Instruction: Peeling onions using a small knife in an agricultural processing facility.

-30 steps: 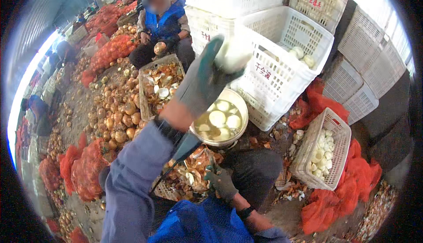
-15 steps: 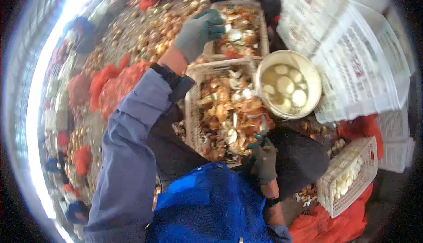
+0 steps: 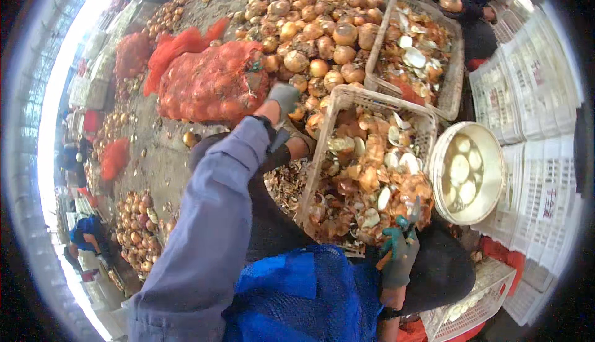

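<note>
My left hand [image 3: 285, 97], in a grey-green glove, reaches to the near edge of a big heap of brown-skinned onions [image 3: 319, 47]. Its back faces me and its fingers are hidden, so whether it grips an onion does not show. Low at the right, my gloved right hand [image 3: 400, 258] is closed round a small knife [image 3: 416, 210]; the blade points up and away, and an orange handle end shows below the fingers. Just beyond that hand stands a pale plastic crate [image 3: 317, 168] full of onion skins [image 3: 372, 181] and white cut pieces.
A white bucket [image 3: 437, 174] with peeled onions in liquid stands right of the crate. Beyond lies another crate of skins [image 3: 460, 88], near another person's hand [image 3: 489, 13]. A red net sack of onions [image 3: 207, 84] lies left; white crates [image 3: 533, 174] are stacked right.
The view has swung left, so the crates and bucket sit farther right. My left hand has gone from over the far crate to the onion heap. My right hand still holds the knife.
</note>
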`<state>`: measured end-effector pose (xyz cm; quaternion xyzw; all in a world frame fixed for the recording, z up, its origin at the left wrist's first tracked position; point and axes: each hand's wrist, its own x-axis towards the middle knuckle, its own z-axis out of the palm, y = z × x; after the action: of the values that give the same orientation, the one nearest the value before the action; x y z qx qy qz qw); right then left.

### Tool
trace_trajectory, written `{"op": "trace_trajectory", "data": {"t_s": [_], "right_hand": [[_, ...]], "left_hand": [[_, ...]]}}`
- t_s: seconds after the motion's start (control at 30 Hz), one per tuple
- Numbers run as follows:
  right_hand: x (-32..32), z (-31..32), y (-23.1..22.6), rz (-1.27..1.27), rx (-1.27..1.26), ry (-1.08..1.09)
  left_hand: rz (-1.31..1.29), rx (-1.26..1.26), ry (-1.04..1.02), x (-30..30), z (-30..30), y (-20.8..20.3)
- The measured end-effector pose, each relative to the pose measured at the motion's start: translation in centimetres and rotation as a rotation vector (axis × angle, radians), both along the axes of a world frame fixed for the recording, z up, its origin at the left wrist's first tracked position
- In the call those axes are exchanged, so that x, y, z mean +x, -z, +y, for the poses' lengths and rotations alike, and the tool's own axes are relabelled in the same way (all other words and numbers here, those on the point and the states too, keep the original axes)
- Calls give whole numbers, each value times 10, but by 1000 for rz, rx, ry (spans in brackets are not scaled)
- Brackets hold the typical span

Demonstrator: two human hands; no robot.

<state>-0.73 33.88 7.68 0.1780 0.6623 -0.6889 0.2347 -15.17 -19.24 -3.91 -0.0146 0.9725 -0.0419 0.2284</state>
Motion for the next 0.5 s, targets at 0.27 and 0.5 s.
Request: {"op": "trace_trajectory", "data": {"t_s": [0.27, 0.5], "right_hand": [[-13, -1, 33, -116, 255, 2], [-16, -23, 42, -110, 264, 38]], "left_hand": [[-61, 443, -1019, 16, 81, 120], [-42, 390, -925, 22, 54, 187]]}}
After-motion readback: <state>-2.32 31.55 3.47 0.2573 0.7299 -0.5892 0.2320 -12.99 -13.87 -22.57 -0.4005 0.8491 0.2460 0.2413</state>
